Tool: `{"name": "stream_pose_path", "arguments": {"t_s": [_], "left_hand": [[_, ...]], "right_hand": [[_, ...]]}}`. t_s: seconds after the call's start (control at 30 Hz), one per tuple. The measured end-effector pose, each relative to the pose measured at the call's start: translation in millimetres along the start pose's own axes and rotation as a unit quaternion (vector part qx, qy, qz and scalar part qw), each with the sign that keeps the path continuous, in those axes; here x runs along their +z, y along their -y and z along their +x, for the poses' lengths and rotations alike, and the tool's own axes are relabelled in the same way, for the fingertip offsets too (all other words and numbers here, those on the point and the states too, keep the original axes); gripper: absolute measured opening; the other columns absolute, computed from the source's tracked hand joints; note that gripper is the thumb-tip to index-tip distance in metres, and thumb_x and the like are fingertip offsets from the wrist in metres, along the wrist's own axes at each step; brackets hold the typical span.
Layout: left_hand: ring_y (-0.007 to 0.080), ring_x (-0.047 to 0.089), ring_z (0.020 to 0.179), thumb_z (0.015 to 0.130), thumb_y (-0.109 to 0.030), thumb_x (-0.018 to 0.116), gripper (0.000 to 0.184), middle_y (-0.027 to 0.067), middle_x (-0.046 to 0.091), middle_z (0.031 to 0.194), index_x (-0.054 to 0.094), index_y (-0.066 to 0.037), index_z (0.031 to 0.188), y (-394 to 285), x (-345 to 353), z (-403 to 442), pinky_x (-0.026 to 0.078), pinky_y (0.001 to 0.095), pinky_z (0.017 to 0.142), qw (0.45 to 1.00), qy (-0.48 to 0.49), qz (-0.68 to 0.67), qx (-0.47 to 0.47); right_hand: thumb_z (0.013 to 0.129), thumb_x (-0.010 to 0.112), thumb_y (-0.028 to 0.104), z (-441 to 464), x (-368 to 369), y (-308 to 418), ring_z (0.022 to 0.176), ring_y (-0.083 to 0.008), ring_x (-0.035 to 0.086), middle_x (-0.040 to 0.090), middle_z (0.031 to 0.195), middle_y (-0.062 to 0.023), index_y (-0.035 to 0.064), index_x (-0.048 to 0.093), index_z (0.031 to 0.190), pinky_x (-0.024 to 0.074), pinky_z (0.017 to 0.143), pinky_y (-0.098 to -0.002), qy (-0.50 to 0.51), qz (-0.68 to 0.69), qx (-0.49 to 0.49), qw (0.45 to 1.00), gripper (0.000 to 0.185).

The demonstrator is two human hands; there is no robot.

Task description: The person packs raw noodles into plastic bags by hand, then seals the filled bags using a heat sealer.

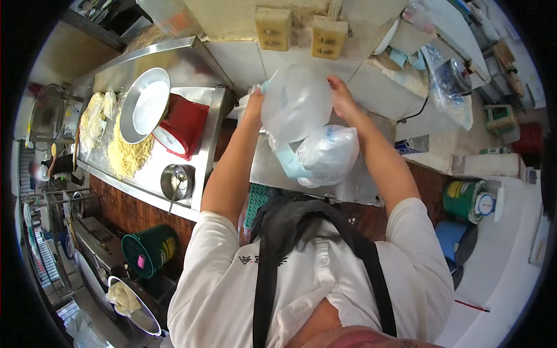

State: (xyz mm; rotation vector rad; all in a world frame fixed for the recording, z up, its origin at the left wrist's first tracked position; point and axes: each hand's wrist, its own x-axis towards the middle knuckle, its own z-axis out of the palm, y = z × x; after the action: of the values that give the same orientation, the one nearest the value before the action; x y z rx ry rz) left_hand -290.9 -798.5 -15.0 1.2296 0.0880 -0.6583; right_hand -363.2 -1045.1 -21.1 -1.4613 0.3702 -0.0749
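A puffed-out, cloudy plastic bag (296, 104) is up in front of me between my two hands. At its left edge, my left hand (253, 105) is closed on the plastic, its fingers partly hidden. My right hand (343, 100) has curled fingers at the bag's right edge and appears to pinch it there. Just below, a bulging clear plastic bag (331, 155) with blue print sits on the metal counter (267, 168). A pale blue piece (290, 162) shows beside that bag; what it is I cannot tell.
On the left, a steel table (194, 95) carries a red scale (188, 124) with a metal pan (148, 104), a heap of yellow noodles (127, 151) and a metal bowl (176, 182) with a ladle. A green bucket (151, 249) stands lower left. Another person (52, 165) is far left.
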Motion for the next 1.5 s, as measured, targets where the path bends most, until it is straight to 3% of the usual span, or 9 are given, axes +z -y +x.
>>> {"name": "stream_pose_path", "arguments": {"t_s": [0.2, 0.3, 0.5, 0.7, 0.87, 1.0, 1.17, 1.33, 1.5], "left_hand": [[0.0201, 0.067, 0.076, 0.092, -0.018, 0.066, 0.038, 0.0111, 0.068, 0.099, 0.057, 0.002, 0.122, 43.0, -3.8, 35.5, 0.055, 0.0334, 0.065, 0.996, 0.022, -0.013, -0.081], [0.0195, 0.067, 0.076, 0.091, -0.020, 0.068, 0.040, 0.0109, 0.067, 0.099, 0.057, 0.002, 0.122, 59.2, -4.4, 50.1, 0.055, 0.0330, 0.063, 0.995, 0.026, 0.003, -0.093], [0.0184, 0.066, 0.075, 0.089, -0.023, 0.071, 0.043, 0.0105, 0.066, 0.101, 0.057, 0.002, 0.122, 86.1, -21.2, 71.6, 0.054, 0.0322, 0.061, 0.988, 0.040, 0.109, -0.101], [0.0128, 0.053, 0.070, 0.097, -0.030, 0.060, 0.040, 0.0026, 0.060, 0.090, 0.055, -0.006, 0.128, -4.6, -106.7, -38.7, 0.044, 0.0271, 0.064, 0.992, -0.077, 0.095, 0.038], [0.0113, 0.054, 0.083, 0.097, -0.015, 0.060, 0.057, 0.0091, 0.066, 0.107, 0.036, -0.002, 0.146, -81.4, -12.6, -184.9, 0.044, 0.0257, 0.077, 0.955, 0.000, 0.115, 0.274], [0.0176, 0.065, 0.103, 0.093, 0.000, 0.061, 0.042, 0.0142, 0.069, 0.106, 0.042, 0.001, 0.131, -88.8, 72.1, -247.2, 0.049, 0.0317, 0.091, 0.954, 0.071, 0.129, 0.263], [0.0160, 0.062, 0.091, 0.089, -0.009, 0.070, 0.041, 0.0094, 0.064, 0.102, 0.054, 0.002, 0.126, -60.2, 87.7, -248.5, 0.049, 0.0283, 0.081, 0.859, 0.110, 0.353, 0.354], [0.0133, 0.055, 0.078, 0.089, -0.014, 0.071, 0.036, 0.0079, 0.062, 0.093, 0.058, 0.001, 0.120, -58.2, 107.1, -254.9, 0.046, 0.0272, 0.071, 0.894, 0.188, 0.235, 0.333], [0.0142, 0.057, 0.067, 0.093, -0.010, 0.067, 0.023, 0.0105, 0.065, 0.077, 0.065, 0.000, 0.113, -61.6, 121.5, -253.4, 0.048, 0.0273, 0.065, 0.842, 0.109, 0.396, 0.350]], "right_hand": [[0.073, 0.078, 0.013, 30.7, -23.1, -132.6, 0.089, -0.0184, 0.066, 0.069, 0.100, -0.0080, 0.0004, 0.060, 0.120, 0.0518, 0.077, -0.0316, -0.058, -0.257, 0.023, 0.964, 0.052], [0.077, 0.075, 0.024, 67.1, -34.5, -209.0, 0.092, -0.0312, 0.066, 0.068, 0.100, -0.0197, -0.0003, 0.062, 0.109, 0.0504, 0.082, -0.0377, -0.023, -0.248, 0.005, 0.968, 0.042], [0.093, 0.062, 0.019, 25.8, -28.0, -97.1, 0.084, -0.0238, 0.066, 0.067, 0.101, -0.0134, 0.0063, 0.059, 0.121, 0.0561, 0.077, -0.0379, -0.043, -0.049, 0.273, 0.960, 0.031], [0.097, 0.060, 0.024, -84.0, -101.1, -21.0, 0.082, -0.0165, 0.063, 0.065, 0.098, -0.0076, 0.0063, 0.059, 0.122, 0.0557, 0.074, -0.0332, -0.077, 0.065, 0.050, 0.994, 0.030], [0.096, 0.061, 0.016, -209.0, -14.7, 143.5, 0.075, -0.0102, 0.058, 0.061, 0.084, -0.0019, 0.0040, 0.062, 0.114, 0.0494, 0.066, -0.0273, -0.132, -0.058, -0.212, 0.967, 0.022], [0.081, 0.077, 0.014, -254.8, 53.2, 176.0, 0.071, -0.0215, 0.061, 0.060, 0.080, -0.0068, 0.0062, 0.065, 0.107, 0.0497, 0.062, -0.0346, -0.025, -0.267, -0.517, 0.813, 0.030], [0.074, 0.081, 0.017, -259.8, 65.7, 176.6, 0.076, -0.0264, 0.059, 0.057, 0.084, -0.0066, 0.0083, 0.066, 0.106, 0.0510, 0.067, -0.0386, -0.145, -0.279, -0.511, 0.800, 0.036], [0.075, 0.079, 0.017, -260.3, 42.7, 162.4, 0.080, -0.0249, 0.058, 0.056, 0.085, -0.0060, 0.0077, 0.068, 0.099, 0.0506, 0.072, -0.0372, -0.136, -0.332, -0.503, 0.786, 0.028], [0.069, 0.081, 0.006, -270.5, 36.8, 169.6, 0.073, -0.0243, 0.057, 0.060, 0.085, -0.0049, 0.0073, 0.070, 0.097, 0.0497, 0.065, -0.0344, -0.147, -0.354, -0.496, 0.779, 0.030]]}}
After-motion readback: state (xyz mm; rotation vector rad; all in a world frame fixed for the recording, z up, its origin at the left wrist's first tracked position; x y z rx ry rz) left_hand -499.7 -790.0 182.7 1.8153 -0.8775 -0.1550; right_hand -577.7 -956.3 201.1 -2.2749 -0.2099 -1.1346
